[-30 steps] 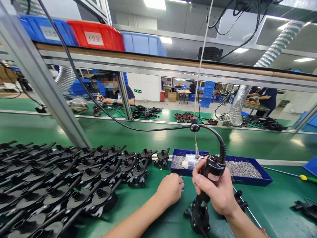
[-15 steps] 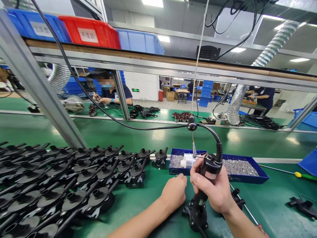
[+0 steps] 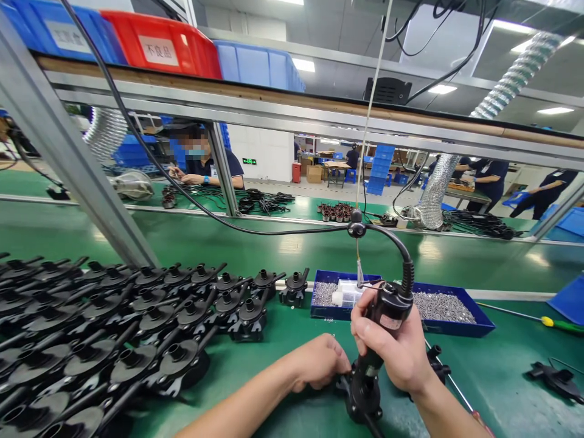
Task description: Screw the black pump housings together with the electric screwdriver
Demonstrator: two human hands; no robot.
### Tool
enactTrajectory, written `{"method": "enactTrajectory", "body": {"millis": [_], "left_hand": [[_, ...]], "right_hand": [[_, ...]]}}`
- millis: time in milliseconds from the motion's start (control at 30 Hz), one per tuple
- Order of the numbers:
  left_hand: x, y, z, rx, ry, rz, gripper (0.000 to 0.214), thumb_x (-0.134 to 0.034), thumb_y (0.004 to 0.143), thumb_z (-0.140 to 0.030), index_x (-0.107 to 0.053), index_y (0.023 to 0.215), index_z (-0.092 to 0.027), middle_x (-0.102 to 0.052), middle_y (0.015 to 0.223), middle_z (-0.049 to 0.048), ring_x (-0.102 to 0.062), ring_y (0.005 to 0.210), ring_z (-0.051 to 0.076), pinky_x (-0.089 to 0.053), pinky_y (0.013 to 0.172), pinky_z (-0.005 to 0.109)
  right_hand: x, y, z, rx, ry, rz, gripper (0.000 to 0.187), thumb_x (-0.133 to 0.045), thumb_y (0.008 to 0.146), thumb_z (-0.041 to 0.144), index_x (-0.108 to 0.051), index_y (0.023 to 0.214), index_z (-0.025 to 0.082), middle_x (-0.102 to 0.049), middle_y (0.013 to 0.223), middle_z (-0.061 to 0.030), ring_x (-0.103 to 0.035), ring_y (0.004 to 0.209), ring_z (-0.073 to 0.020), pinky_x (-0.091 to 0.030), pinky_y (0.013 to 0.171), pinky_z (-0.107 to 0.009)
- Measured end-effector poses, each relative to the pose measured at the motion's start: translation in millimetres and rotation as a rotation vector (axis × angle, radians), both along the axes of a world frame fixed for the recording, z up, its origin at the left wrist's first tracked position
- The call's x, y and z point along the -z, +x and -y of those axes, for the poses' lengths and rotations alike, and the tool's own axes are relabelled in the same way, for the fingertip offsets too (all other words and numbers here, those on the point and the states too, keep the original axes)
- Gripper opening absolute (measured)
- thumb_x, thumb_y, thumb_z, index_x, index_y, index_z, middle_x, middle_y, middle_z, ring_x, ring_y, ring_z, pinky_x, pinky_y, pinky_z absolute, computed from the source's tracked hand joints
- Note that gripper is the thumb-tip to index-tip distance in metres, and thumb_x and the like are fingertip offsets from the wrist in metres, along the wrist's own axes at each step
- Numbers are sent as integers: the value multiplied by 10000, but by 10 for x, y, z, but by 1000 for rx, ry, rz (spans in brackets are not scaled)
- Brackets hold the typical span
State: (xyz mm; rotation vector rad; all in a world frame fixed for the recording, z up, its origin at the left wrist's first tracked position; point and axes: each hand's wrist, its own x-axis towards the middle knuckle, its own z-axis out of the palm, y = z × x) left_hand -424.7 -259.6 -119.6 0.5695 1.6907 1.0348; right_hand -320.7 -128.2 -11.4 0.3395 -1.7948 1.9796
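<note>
My right hand (image 3: pixel 395 347) is wrapped round a black electric screwdriver (image 3: pixel 387 313), held upright with its cable leaving the top. The driver's lower end stands on a round black plastic housing (image 3: pixel 362 401) on the green bench. My left hand (image 3: pixel 322 362) is closed, its fingertips at the housing's left edge. What it pinches, if anything, is hidden. Beyond my hands sit two blue trays, the left tray (image 3: pixel 319 312) with tiny metal parts and a white bottle (image 3: pixel 349 294), the right tray (image 3: pixel 456 328) with screws. Several tiny rings (image 3: pixel 329 320) lie before the left tray.
Rows of similar black housings (image 3: pixel 177 359) fill the left of the bench. A long screwdriver (image 3: pixel 547 321) and a black part (image 3: pixel 556 380) lie at right. A cord (image 3: pixel 371 109) suspends the driver. Across the bench a person (image 3: pixel 205 164) works.
My left hand has moved down and nearer, from the bench before the trays to the left edge of the housing. My right hand keeps the electric screwdriver on the housing.
</note>
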Motion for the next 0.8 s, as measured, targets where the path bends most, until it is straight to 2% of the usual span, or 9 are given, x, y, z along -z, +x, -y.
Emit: {"method": "enactTrajectory", "body": {"millis": [233,400,500,633,800], "left_hand": [[-179,-166,125,65,15,228,389,-897,573,-442,-738,823,-189,-425,488,-105,-265,406,50,-157,409,204],[-165,-49,93,74,-20,180,543,-1020,482,-512,-717,824,-217,-484,470,-111,-240,363,49,-83,376,238],[-182,70,39,-2,-61,187,517,-1019,428,-450,-665,730,-224,-468,436,-116,-212,335,42,-28,380,258],[-248,149,14,-68,-35,202,466,-978,401,-379,-613,645,-224,-467,413,-106,-220,345,38,-53,397,267],[-258,132,17,-10,-23,104,409,-924,470,-405,-618,670,-221,-460,452,-112,-249,387,56,-93,414,281]], "right_hand": [[-14,-14,-26,14,21,1,178,-782,957,348,-671,993,213,-651,713,9,-558,518,-138,-468,525,-277],[21,-32,-40,23,17,3,172,-786,965,340,-677,1015,217,-656,726,14,-552,529,-129,-463,536,-271],[17,-32,-49,9,-7,1,178,-793,966,344,-675,1013,220,-660,718,19,-552,506,-120,-462,508,-253],[32,-22,-46,8,-33,-11,165,-794,962,324,-681,1033,226,-669,733,18,-564,502,-116,-477,500,-243],[90,-29,-16,17,-48,-64,136,-775,973,266,-679,1065,237,-677,750,19,-563,516,-112,-457,512,-240]]}}
